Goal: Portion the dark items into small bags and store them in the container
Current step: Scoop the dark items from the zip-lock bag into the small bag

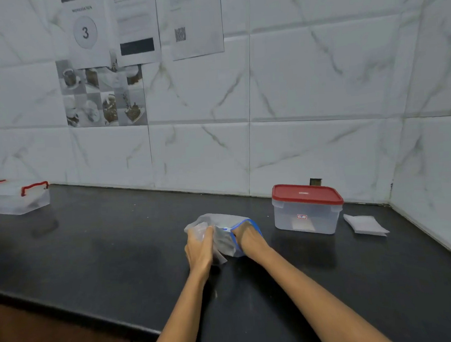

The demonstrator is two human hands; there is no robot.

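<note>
Mid-counter, L hand [198,247] grips zip bag [224,233], R hand [247,237] inside its mouth (grip hidden), container [307,209] near

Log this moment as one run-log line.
left hand: grips zip bag | right hand: inside bag mouth | red-lidded container: shut, right of bag | small bags: stacked beside container

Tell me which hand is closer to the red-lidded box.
Right. The right hand grips the bag on the side facing the red-lidded box; the left hand holds the bag's far side.
</note>
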